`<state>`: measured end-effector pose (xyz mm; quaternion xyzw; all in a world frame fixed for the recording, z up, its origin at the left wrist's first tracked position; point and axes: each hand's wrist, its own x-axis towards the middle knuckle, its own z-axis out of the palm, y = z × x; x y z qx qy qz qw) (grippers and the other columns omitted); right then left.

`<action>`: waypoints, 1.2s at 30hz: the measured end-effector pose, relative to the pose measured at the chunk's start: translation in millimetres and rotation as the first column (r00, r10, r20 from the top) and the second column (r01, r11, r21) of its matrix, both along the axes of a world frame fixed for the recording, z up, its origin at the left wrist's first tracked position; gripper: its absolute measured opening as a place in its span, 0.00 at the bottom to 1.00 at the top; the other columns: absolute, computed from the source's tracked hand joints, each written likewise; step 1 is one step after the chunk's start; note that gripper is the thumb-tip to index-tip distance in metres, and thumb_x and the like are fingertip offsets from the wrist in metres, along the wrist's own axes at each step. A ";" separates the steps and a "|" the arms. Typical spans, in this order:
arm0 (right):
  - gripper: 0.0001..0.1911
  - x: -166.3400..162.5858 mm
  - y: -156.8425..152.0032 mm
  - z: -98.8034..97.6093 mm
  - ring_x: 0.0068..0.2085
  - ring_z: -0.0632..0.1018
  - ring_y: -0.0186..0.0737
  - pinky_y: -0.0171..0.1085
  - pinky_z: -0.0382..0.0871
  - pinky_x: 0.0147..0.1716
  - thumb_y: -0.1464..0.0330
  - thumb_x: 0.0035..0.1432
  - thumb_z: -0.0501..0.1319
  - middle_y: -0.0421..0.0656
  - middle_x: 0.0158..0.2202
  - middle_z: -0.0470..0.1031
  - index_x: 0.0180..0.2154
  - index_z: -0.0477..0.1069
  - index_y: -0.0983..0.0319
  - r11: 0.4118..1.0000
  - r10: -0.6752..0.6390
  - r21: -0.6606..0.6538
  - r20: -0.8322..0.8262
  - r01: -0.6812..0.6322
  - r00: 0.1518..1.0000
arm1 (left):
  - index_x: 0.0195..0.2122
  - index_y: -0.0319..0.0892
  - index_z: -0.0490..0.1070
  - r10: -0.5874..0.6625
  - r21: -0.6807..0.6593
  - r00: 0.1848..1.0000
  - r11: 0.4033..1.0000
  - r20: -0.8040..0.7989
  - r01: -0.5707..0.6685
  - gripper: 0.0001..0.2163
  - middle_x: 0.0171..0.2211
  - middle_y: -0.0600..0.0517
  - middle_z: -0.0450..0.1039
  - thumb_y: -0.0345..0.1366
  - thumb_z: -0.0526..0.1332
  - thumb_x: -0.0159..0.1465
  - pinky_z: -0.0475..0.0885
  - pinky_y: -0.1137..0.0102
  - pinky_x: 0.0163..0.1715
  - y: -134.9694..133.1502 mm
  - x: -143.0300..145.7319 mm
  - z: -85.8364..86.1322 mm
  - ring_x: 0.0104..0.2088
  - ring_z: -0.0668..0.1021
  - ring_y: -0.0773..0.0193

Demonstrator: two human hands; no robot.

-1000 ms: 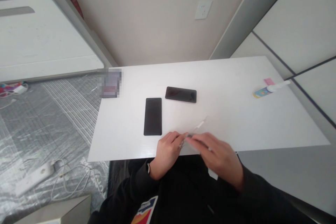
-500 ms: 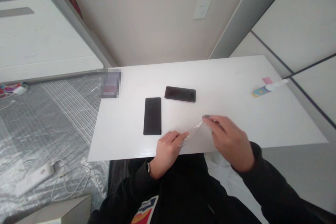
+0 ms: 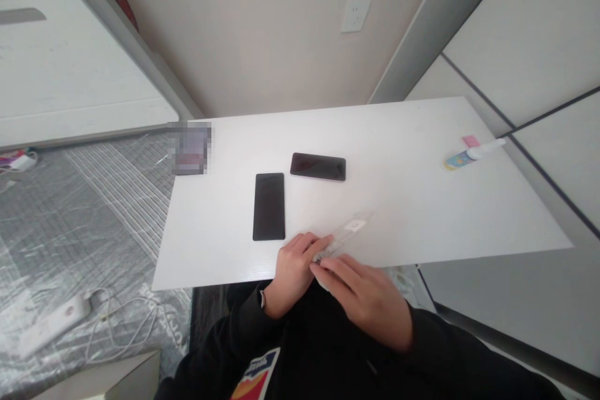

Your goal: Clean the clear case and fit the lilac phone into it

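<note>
My left hand is closed around the lower end of a thin clear plastic packet, which slants up to the right above the table's front edge. A white patch with small marks shows at its far end. My right hand is closed too, its fingertips pinched together right beside my left fingers. A small greyish bit shows at those fingertips, too small to name. Left of the packet a black smartphone lies upright to me on the table, and a second dark smartphone lies crosswise behind it.
The white table stands against the wall. A spray bottle lies at its right, near a pink slip. A blurred-out item is at the back left corner. On the floor are a power strip and cables.
My right hand has moved from the packet's far end down and left to my left fingers. The packet's white patch now shows more broadly. The whole view has shifted slightly.
</note>
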<state>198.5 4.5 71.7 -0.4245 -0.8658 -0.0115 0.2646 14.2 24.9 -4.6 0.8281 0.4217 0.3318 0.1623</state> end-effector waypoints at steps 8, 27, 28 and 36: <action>0.20 24.9 21.2 -4.4 0.42 0.82 0.42 0.37 0.79 0.39 0.81 0.69 0.51 0.47 0.42 0.80 0.51 0.77 0.63 0.997 -0.078 0.020 -0.074 0.080 0.994 | 0.50 0.44 0.78 0.010 0.029 1.000 1.000 0.029 -0.011 0.11 0.33 0.52 0.78 0.30 0.57 0.74 0.73 0.71 0.29 5.2 1.5 4.2 0.30 0.78 0.64; 0.16 4.4 0.7 33.8 0.40 0.81 0.40 0.37 0.79 0.39 0.81 0.66 0.58 0.45 0.42 0.79 0.47 0.79 0.60 0.999 -0.032 0.009 -0.380 0.038 0.924 | 0.54 0.42 0.74 -0.014 0.027 0.990 1.000 0.139 0.010 0.16 0.46 0.47 0.85 0.22 0.56 0.69 0.83 0.72 0.43 -1.5 -1.7 52.8 0.42 0.87 0.61; 0.15 -1.0 -3.5 32.4 0.39 0.81 0.38 0.35 0.79 0.37 0.81 0.67 0.58 0.44 0.40 0.79 0.46 0.79 0.60 1.000 0.001 0.019 -0.374 0.007 0.928 | 0.54 0.41 0.74 -0.014 0.022 0.992 1.000 0.124 0.011 0.15 0.45 0.47 0.85 0.23 0.57 0.70 0.83 0.72 0.43 -1.9 -2.0 54.8 0.42 0.87 0.61; 0.20 6.0 1.7 16.4 0.44 0.82 0.42 0.39 0.80 0.43 0.84 0.66 0.59 0.47 0.44 0.80 0.51 0.78 0.60 0.985 -0.079 0.116 -0.353 0.128 0.932 | 0.55 0.40 0.74 0.016 0.034 0.997 0.999 0.072 -0.019 0.13 0.44 0.46 0.85 0.26 0.57 0.72 0.83 0.71 0.39 0.9 -2.5 58.7 0.39 0.87 0.60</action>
